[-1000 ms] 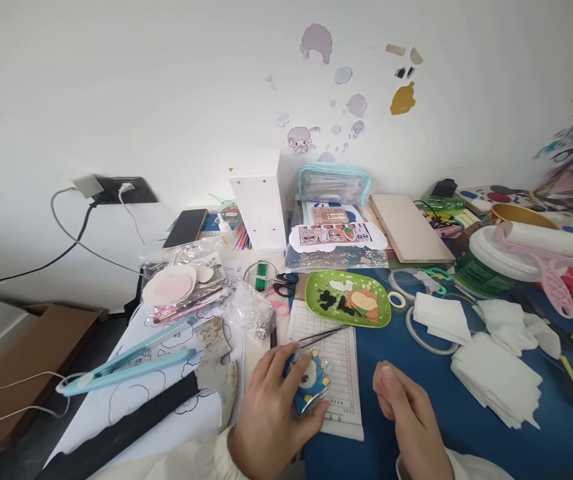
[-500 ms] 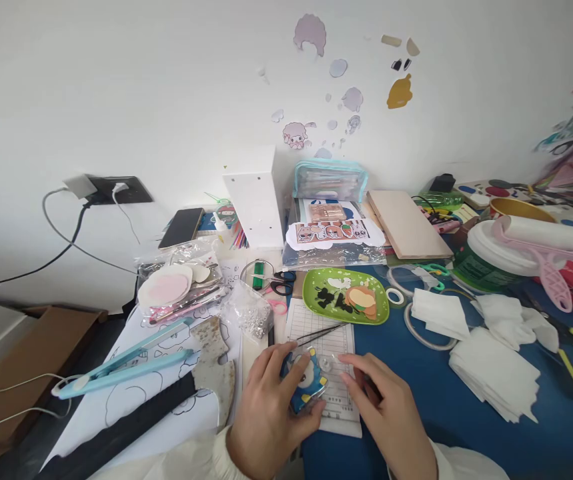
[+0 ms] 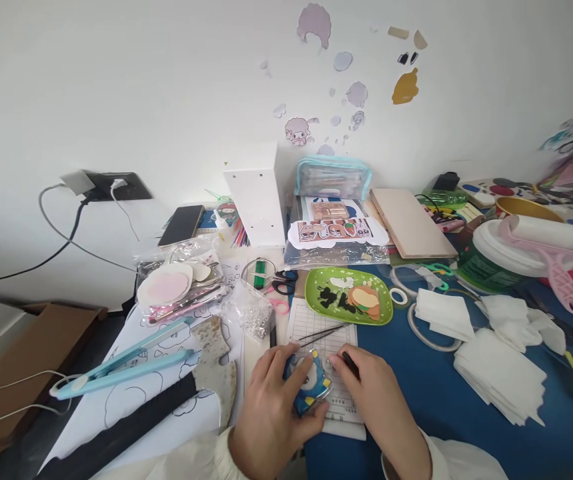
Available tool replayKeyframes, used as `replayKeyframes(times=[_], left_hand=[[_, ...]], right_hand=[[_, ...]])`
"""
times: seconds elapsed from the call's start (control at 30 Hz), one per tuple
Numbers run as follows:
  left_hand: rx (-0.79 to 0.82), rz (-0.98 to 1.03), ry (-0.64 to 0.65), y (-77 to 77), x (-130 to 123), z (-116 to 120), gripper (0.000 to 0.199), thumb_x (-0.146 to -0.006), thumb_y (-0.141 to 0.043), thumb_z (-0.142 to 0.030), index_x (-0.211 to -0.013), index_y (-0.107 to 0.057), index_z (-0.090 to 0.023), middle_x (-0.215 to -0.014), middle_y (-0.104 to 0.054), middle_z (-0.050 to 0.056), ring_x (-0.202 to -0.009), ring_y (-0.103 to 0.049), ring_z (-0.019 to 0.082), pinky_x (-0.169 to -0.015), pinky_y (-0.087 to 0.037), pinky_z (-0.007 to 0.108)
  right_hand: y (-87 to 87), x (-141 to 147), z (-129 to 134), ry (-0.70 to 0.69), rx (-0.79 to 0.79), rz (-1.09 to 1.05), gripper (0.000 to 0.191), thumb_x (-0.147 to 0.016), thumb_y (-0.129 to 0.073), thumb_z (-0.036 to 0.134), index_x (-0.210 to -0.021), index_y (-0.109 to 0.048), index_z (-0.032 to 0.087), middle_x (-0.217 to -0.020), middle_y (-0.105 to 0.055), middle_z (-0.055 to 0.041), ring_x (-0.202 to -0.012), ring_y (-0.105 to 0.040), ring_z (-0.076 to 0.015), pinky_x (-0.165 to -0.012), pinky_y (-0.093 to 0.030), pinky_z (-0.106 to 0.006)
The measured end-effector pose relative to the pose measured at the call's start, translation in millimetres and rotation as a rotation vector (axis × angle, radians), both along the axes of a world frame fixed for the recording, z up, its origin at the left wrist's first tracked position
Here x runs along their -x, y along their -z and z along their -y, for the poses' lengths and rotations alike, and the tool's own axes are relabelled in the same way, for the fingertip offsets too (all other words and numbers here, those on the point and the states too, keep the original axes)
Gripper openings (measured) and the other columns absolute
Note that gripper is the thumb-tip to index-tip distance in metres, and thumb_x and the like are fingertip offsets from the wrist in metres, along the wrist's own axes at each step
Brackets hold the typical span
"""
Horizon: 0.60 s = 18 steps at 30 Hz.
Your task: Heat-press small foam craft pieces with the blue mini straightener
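Note:
My left hand (image 3: 279,407) is wrapped round a small blue charm (image 3: 310,383) with yellow parts and a clear, shiny surface, over a printed form sheet (image 3: 343,403). Just right of the charm, my right hand (image 3: 371,383) is closed, thumb and index finger pinched at the charm's clear edge. A dark stick-like tool (image 3: 351,366) shows between its fingers; most of it is hidden. Tweezers (image 3: 321,333) lie across the sheet above my hands. Beyond them, a green tray (image 3: 311,293) holds black, white and orange-brown cut pieces.
On the left are an axe-shaped tool (image 3: 213,357), a light-blue straightener-like tool (image 3: 131,360) and a bag of small beads (image 3: 253,313). Scissors (image 3: 283,283) lie behind. At the right are white wipes (image 3: 496,373), tape rolls and a pink roller (image 3: 561,273).
My right hand has moved left to the charm, and its thumb and index finger have closed together. The dark tool in it shows more clearly. The view has shifted slightly.

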<state>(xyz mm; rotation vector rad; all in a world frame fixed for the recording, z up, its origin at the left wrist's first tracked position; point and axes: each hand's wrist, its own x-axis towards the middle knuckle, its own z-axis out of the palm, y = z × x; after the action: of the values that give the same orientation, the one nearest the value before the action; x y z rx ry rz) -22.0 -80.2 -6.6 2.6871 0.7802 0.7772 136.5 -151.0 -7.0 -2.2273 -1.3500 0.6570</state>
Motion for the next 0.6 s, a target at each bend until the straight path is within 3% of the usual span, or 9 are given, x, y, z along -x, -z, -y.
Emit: replayKeyframes(times=[0.23, 0.4, 0.5, 0.6], left_hand=[[0.003, 0.013, -0.023, 2.8, -1, 2, 0.040, -0.061, -0.068, -0.022, -0.101, -0.065, -0.020, -0.107, -0.058, 0.013, -0.098, -0.057, 0.032, -0.080, -0.054, 0.050], [0.026, 0.016, -0.016, 4.5, 0, 3, 0.043, -0.060, -0.069, -0.020, -0.102, -0.064, -0.019, -0.108, -0.058, 0.014, -0.098, -0.056, 0.032, -0.080, -0.054, 0.049], [0.038, 0.008, -0.018, 5.3, 0, 3, 0.043, -0.060, -0.069, -0.020, -0.103, -0.063, -0.019, -0.109, -0.057, 0.013, -0.100, -0.056, 0.032, -0.081, -0.054, 0.049], [0.036, 0.011, -0.017, 6.6, 0, 2, 0.044, -0.061, -0.070, -0.021, -0.104, -0.063, -0.018, -0.110, -0.057, 0.014, -0.100, -0.056, 0.032, -0.081, -0.054, 0.050]], right_hand=[[7.7, 6, 5, 0.040, -0.071, 0.089, 0.030, -0.092, -0.041, 0.035, -0.067, -0.051, 0.022, -0.066, -0.061, -0.0027, -0.058, -0.056, -0.0173, -0.053, -0.033, -0.027], [8.2, 7, 6, 0.065, -0.055, 0.022, 0.029, -0.091, -0.041, 0.038, -0.069, -0.052, 0.022, -0.071, -0.061, -0.0036, -0.063, -0.056, -0.0190, -0.056, -0.033, -0.028], [1.3, 4, 6, 0.130, -0.084, -0.121, 0.032, -0.088, -0.044, 0.045, -0.067, -0.049, 0.022, -0.066, -0.057, -0.0024, -0.061, -0.051, -0.0188, -0.056, -0.032, -0.029], [-11.0, 2, 3, 0.305, -0.252, -0.495, 0.040, -0.086, -0.042, 0.055, -0.061, -0.038, 0.023, -0.057, -0.041, 0.0023, -0.053, -0.038, -0.0147, -0.052, -0.029, -0.027]])
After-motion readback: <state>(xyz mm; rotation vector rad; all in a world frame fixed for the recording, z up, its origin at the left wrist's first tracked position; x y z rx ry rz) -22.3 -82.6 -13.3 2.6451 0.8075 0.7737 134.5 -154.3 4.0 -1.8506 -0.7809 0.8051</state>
